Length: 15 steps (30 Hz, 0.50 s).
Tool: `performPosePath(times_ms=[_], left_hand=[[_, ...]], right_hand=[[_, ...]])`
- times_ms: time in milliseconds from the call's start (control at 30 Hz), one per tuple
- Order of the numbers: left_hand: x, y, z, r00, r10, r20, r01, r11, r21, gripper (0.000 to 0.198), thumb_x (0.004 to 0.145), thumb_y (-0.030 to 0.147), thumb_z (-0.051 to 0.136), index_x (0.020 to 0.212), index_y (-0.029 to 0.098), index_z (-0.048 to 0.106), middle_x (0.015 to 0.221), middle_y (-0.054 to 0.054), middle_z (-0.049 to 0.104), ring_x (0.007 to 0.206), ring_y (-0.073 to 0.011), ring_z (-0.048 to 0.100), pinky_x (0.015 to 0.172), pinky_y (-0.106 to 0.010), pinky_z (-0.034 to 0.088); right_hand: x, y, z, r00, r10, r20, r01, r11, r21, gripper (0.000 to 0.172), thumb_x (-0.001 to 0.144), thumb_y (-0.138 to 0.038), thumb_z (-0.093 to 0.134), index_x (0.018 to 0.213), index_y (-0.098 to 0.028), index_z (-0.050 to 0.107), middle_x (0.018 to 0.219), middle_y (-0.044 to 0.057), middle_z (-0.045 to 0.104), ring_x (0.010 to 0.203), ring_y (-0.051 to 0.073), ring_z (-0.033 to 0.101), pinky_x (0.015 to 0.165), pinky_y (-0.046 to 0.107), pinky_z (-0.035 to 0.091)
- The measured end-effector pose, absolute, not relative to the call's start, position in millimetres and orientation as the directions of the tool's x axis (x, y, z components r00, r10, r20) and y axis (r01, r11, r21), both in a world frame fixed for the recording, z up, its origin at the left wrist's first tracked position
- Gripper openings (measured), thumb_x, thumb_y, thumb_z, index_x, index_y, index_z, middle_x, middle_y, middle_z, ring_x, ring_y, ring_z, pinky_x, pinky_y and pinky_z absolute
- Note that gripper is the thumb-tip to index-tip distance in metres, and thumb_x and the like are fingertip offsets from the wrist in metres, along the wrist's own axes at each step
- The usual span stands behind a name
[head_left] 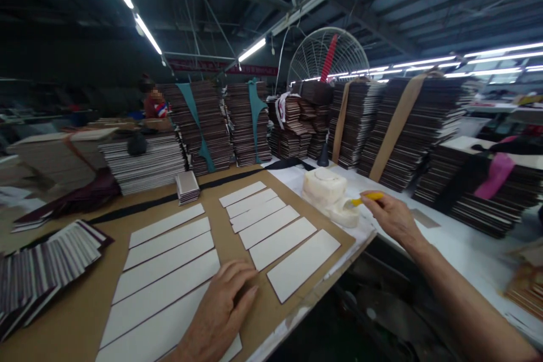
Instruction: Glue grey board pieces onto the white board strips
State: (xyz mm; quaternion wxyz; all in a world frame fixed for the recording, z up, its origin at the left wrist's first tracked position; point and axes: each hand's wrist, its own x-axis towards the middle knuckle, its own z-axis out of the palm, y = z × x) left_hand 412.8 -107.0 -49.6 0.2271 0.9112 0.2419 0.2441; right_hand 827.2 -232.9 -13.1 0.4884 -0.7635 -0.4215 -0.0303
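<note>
My right hand [394, 218] grips a yellow-handled brush [370, 196]. The brush's tip reaches into the small open cup at the front of a whitish, crusted pot [324, 184]. My left hand [227, 308] lies palm down over the near end of the left column of white rectangular panels [169, 271], holding nothing, with its fingers loosely bent and the thumb apart. To its right, a second column of white panels [303, 263] runs up the brown board [271, 186], with dark edges showing between the pieces.
A fanned pile of panels [46, 266] lies at the left. A small stack [188, 186] stands behind the columns, beside a black strip [146, 202]. Tall strapped stacks [203, 119] line the back, with a large fan [328, 54] behind. One person [153, 102] is in the background.
</note>
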Motion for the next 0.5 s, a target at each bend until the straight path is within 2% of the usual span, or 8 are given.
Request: performPosePath(times_ms=[100, 200, 400, 500], left_hand=[[413, -105, -51, 0.756, 0.553, 0.350, 0.340, -0.789, 0.512, 0.023, 0.095, 0.038, 0.055, 0.110, 0.031, 0.071, 0.114, -0.009, 0.072, 0.113, -0.0295, 0.063, 0.101, -0.046, 0.054], [412, -104, -53, 0.756, 0.545, 0.363, 0.338, -0.799, 0.497, 0.023, 0.095, 0.039, 0.056, 0.110, 0.030, 0.070, 0.115, -0.009, 0.072, 0.113, -0.0294, 0.064, 0.101, -0.045, 0.055], [411, -104, -55, 0.766, 0.547, 0.338, 0.339, -0.791, 0.510, 0.021, 0.096, 0.037, 0.054, 0.110, 0.030, 0.069, 0.115, -0.008, 0.071, 0.111, -0.0274, 0.064, 0.099, -0.043, 0.056], [410, -104, -56, 0.769, 0.551, 0.324, 0.341, -0.783, 0.521, 0.021, 0.096, 0.037, 0.054, 0.110, 0.030, 0.068, 0.115, -0.008, 0.071, 0.111, -0.0272, 0.064, 0.098, -0.042, 0.057]], right_hand=[[831, -221, -8, 0.497, 0.744, 0.446, 0.768, -0.139, -0.625, 0.031, 0.082, -0.050, 0.062, 0.090, -0.025, 0.077, 0.095, 0.004, 0.076, 0.086, 0.026, 0.067, 0.084, 0.036, 0.047], [833, -209, -9, 0.448, 0.806, 0.387, 0.795, -0.160, -0.585, 0.030, 0.083, -0.051, 0.061, 0.083, -0.026, 0.077, 0.078, 0.003, 0.074, 0.072, 0.024, 0.067, 0.074, 0.034, 0.048], [836, -216, -7, 0.539, 0.768, 0.346, 0.752, -0.254, -0.608, 0.048, 0.087, -0.063, 0.051, 0.082, -0.023, 0.077, 0.068, 0.004, 0.072, 0.063, 0.024, 0.065, 0.064, 0.034, 0.047], [840, -224, -6, 0.619, 0.717, 0.321, 0.696, -0.310, -0.648, 0.055, 0.086, -0.069, 0.050, 0.072, -0.021, 0.074, 0.060, 0.005, 0.068, 0.056, 0.023, 0.063, 0.059, 0.034, 0.046]])
